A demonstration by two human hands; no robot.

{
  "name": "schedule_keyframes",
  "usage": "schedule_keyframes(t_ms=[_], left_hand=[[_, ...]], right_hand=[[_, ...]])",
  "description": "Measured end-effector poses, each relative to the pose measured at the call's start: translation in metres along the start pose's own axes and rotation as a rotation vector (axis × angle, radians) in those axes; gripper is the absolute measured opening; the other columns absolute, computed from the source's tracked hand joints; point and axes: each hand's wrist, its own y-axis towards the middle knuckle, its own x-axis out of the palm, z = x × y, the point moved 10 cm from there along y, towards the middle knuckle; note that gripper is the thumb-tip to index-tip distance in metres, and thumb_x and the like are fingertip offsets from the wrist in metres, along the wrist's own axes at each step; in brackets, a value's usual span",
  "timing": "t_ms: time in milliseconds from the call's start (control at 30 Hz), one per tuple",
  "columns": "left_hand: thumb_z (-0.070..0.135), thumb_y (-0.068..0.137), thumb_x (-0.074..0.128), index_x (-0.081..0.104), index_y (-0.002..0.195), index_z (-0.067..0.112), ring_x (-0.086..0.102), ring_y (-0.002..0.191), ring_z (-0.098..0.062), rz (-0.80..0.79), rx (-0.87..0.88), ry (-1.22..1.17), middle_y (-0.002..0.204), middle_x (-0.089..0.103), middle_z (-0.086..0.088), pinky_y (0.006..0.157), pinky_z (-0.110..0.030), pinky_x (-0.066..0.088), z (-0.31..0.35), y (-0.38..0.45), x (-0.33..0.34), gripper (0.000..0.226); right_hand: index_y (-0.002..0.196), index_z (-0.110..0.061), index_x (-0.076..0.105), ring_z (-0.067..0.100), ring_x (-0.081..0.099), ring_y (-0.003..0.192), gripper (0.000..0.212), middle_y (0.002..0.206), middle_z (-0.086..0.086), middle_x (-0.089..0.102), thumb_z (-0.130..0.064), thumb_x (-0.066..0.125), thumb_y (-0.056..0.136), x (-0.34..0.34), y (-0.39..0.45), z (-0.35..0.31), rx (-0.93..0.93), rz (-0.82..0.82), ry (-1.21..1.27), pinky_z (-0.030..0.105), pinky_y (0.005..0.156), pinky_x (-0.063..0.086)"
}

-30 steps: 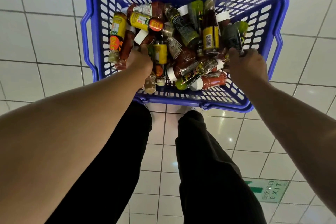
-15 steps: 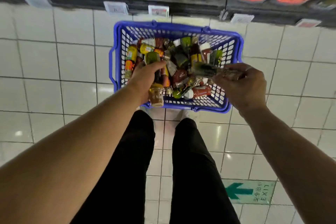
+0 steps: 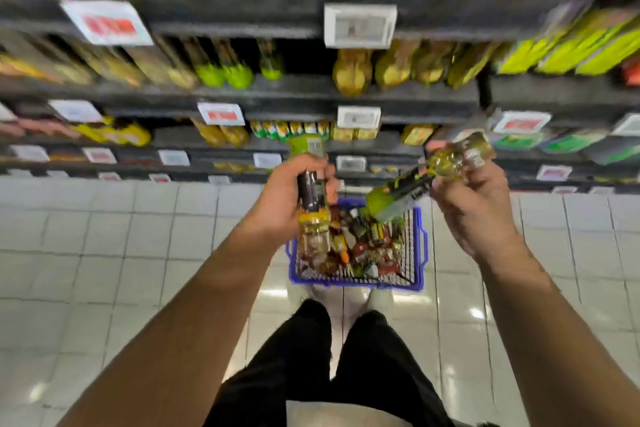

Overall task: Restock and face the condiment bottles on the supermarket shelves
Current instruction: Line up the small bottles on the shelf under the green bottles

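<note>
My left hand [image 3: 284, 201] grips a dark condiment bottle [image 3: 311, 198] with a green cap and a yellow label, held roughly upright above the basket. My right hand [image 3: 474, 201] holds a green-capped bottle [image 3: 401, 191] that slants down to the left, and also a clear, yellowish bottle [image 3: 460, 152] near the fingertips. Below both hands a blue plastic basket [image 3: 420, 253] stands on the floor, filled with several mixed sauce bottles. The dark shelves [image 3: 294, 90] ahead carry rows of green and yellow bottles, blurred by motion.
White tiled floor [image 3: 121, 236] spreads on both sides of the basket. Price tags [image 3: 360, 26] line the shelf edges. My legs in black trousers [image 3: 311, 374] stand just behind the basket.
Both hands have risen out of the basket, each carrying bottles. My view has tilted up, so the shelves fill the top and the basket looks smaller and lower.
</note>
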Motion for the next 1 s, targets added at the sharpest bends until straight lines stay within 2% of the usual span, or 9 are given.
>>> schedule_keyframes(t_ms=[100,200,267,333,400,500,600,800,1000], left_hand=[[0.009,0.076,0.052,0.052,0.09,0.005,0.046,0.055,-0.019,-0.088,0.089,0.022,0.075,0.049,-0.007,0.05,-0.027,0.04,0.056,-0.034,0.033,0.015],[0.014,0.075,0.056,0.053,0.088,0.003,0.045,0.057,-0.021,-0.1,0.212,0.138,0.076,0.048,-0.01,0.055,-0.031,0.035,0.109,-0.067,0.054,0.017],[0.019,0.079,0.061,0.055,0.094,0.001,0.048,0.06,-0.024,-0.081,0.319,0.244,0.076,0.048,-0.013,0.058,-0.033,0.036,0.144,-0.089,0.061,0.024],[0.024,0.079,0.069,0.056,0.098,0.002,0.052,0.063,-0.024,-0.03,0.438,0.349,0.076,0.049,-0.014,0.059,-0.033,0.039,0.179,-0.112,0.061,0.032],[0.036,0.074,0.077,0.064,0.092,0.01,0.057,0.069,-0.02,0.081,0.536,0.433,0.077,0.057,-0.009,0.062,-0.031,0.042,0.211,-0.136,0.053,0.035],[0.054,0.07,0.08,0.073,0.091,0.031,0.066,0.084,-0.014,0.279,0.681,0.505,0.087,0.07,0.007,0.078,-0.035,0.049,0.259,-0.177,0.034,0.032],[0.059,0.074,0.078,0.072,0.104,0.035,0.072,0.103,-0.016,0.364,0.827,0.54,0.105,0.077,0.005,0.098,-0.045,0.051,0.305,-0.215,0.033,0.039],[0.059,0.077,0.076,0.072,0.103,0.031,0.072,0.103,-0.017,0.396,1.028,0.539,0.104,0.076,0.003,0.099,-0.05,0.053,0.386,-0.262,0.04,0.039],[0.062,0.067,0.081,0.076,0.086,0.03,0.074,0.082,-0.012,0.423,1.117,0.588,0.084,0.078,0.005,0.082,-0.039,0.057,0.46,-0.272,0.008,0.038]], right_hand=[[0.099,-0.028,0.08,0.02,0.069,0.084,0.038,0.088,-0.002,0.076,-0.027,0.073,0.061,0.052,-0.001,-0.055,-0.053,-0.087,0.018,0.034,0.082,0.055],[0.107,-0.032,0.078,0.017,0.073,0.086,0.038,0.095,0.001,0.078,-0.03,0.084,0.07,0.113,-0.008,-0.105,-0.092,-0.296,0.109,0.028,0.078,0.058],[0.111,-0.033,0.074,0.02,0.074,0.088,0.037,0.098,0.006,0.077,-0.036,0.088,0.076,0.149,-0.011,-0.131,-0.119,-0.405,0.136,0.031,0.081,0.059],[0.116,-0.031,0.071,0.028,0.074,0.089,0.033,0.099,0.012,0.075,-0.026,0.079,0.085,0.18,-0.012,-0.15,-0.145,-0.495,0.175,0.036,0.081,0.059],[0.121,-0.032,0.068,0.032,0.073,0.087,0.033,0.099,0.014,0.074,-0.029,0.076,0.089,0.208,-0.011,-0.165,-0.165,-0.557,0.187,0.038,0.08,0.059],[0.128,-0.034,0.063,0.034,0.071,0.085,0.043,0.098,0.016,0.072,-0.047,0.076,0.089,0.248,-0.012,-0.189,-0.199,-0.645,0.165,0.043,0.08,0.059],[0.136,-0.031,0.055,0.032,0.067,0.079,0.045,0.093,0.015,0.069,-0.045,0.069,0.095,0.285,-0.019,-0.217,-0.26,-0.751,0.138,0.045,0.074,0.057],[0.133,-0.035,0.056,0.026,0.058,0.062,0.039,0.084,0.012,0.063,-0.05,0.062,0.097,0.35,-0.022,-0.265,-0.383,-0.727,0.047,0.032,0.063,0.054],[0.109,-0.041,0.065,0.022,0.06,0.059,0.03,0.078,0.006,0.066,-0.062,0.066,0.087,0.426,-0.016,-0.303,-0.451,-0.533,0.0,0.032,0.058,0.054]])
